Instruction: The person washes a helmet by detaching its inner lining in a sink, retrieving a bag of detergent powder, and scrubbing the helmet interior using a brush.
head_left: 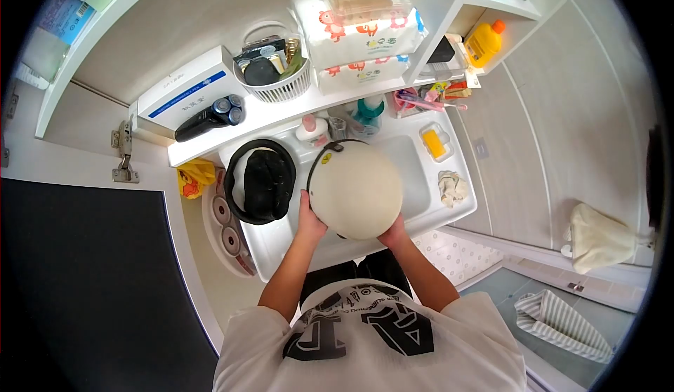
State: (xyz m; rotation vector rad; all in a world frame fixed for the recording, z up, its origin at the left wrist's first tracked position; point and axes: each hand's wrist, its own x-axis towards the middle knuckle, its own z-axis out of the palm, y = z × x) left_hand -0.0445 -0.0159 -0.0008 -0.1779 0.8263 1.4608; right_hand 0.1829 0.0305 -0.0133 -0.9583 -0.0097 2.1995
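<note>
A cream helmet (356,190) with a dark edge trim and a small yellow sticker is held over the sink, its domed outside facing up. My left hand (311,216) grips its lower left rim, fingers partly hidden underneath. At the lower right rim, my right hand (394,232) holds it too, with most fingers out of sight below the shell. Left of the helmet, a round black padded helmet liner (264,181) with a pale inside lies on the sink's left ledge.
The white sink (414,171) carries a yellow soap bar (434,143) and a crumpled cloth (452,188) on its right. Bottles stand behind the helmet. On the shelf are an electric shaver (210,118), a white basket (277,90) and tissue packs (358,41). A cabinet door (91,273) hangs open at left.
</note>
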